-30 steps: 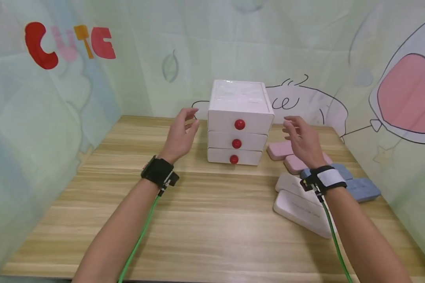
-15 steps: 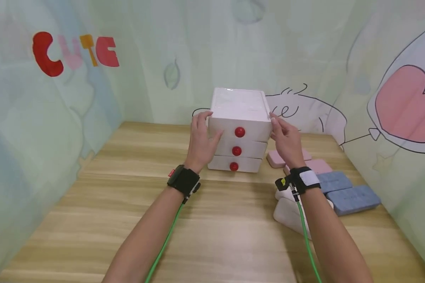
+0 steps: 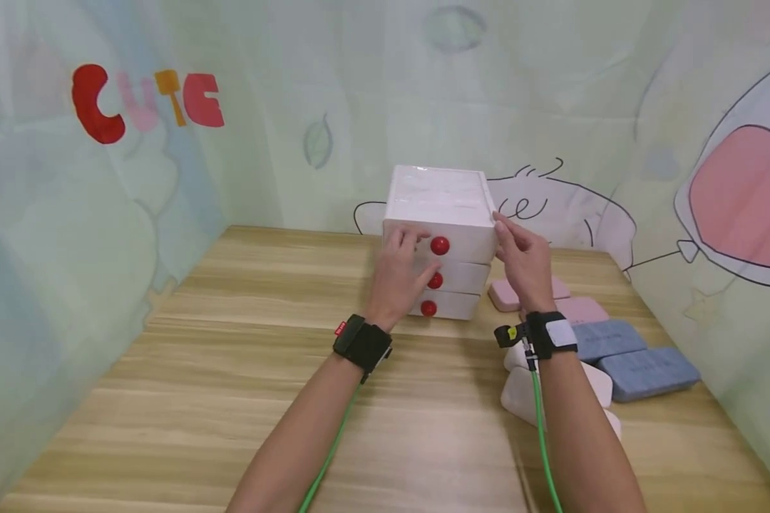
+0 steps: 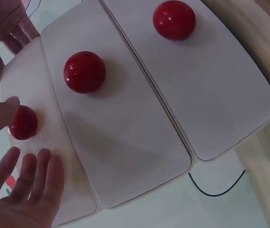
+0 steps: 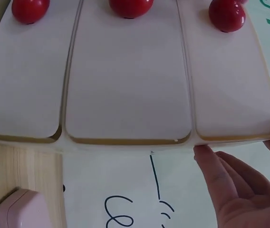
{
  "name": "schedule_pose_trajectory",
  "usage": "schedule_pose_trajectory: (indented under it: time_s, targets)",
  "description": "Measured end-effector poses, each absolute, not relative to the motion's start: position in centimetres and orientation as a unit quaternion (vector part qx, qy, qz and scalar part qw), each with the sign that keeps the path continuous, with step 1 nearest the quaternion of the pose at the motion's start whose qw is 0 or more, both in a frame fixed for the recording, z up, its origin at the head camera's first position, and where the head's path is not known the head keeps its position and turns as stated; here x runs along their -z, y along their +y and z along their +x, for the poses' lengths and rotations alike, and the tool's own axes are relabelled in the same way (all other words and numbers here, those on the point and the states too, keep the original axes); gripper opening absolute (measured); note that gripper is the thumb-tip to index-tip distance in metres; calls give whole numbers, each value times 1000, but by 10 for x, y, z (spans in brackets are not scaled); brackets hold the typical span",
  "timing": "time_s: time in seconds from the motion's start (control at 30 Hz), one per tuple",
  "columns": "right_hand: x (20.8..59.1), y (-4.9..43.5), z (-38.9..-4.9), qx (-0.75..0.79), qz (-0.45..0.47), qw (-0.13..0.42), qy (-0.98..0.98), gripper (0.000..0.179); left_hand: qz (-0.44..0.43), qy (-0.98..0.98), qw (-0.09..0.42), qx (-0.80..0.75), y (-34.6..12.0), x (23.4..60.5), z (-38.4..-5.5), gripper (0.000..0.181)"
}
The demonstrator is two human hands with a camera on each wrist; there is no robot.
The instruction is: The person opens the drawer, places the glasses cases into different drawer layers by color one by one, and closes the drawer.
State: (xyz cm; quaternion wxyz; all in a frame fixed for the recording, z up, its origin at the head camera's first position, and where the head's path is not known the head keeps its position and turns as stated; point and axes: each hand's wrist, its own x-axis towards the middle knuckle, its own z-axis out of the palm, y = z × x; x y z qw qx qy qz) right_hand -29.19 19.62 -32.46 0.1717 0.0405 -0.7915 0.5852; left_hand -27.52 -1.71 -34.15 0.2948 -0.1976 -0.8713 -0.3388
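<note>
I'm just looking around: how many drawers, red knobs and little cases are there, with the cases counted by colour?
Drawers: 3
Red knobs: 3
Pink cases: 2
Blue cases: 2
White cases: 2, partly hidden
Total: 12

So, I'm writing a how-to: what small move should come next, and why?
I'd probably pinch the top red knob with the left hand: that hand is right by the knob but not gripping it, and the right hand touches the white drawer unit near its upper right corner, which may steady it.
</note>
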Motion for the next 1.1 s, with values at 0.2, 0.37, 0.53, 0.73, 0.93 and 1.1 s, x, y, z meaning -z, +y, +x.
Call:
schedule_pose_trajectory:
  time_s: [0.2,0.37,0.53,0.73,0.93,1.1]
  targets:
    - [329,197,-285,-599,22,171,-782,47,-226,-871,302,314,-7,349,-278,49]
    - [334,196,-284,-604,18,178,-777,45,-244,-864,312,310,-4,351,-279,46]
    - [332,195,-287,-610,28,178,-772,45,-260,-855,325,309,-6,347,-285,36]
    - [328,194,-291,-602,24,178,-778,45,-270,-851,318,317,-8,345,-290,30]
    - [324,196,-294,-602,13,171,-780,44,-274,-854,314,313,-6,345,-293,30]
    - [324,199,-297,-609,23,170,-774,45,-277,-855,313,306,-7,344,-290,30]
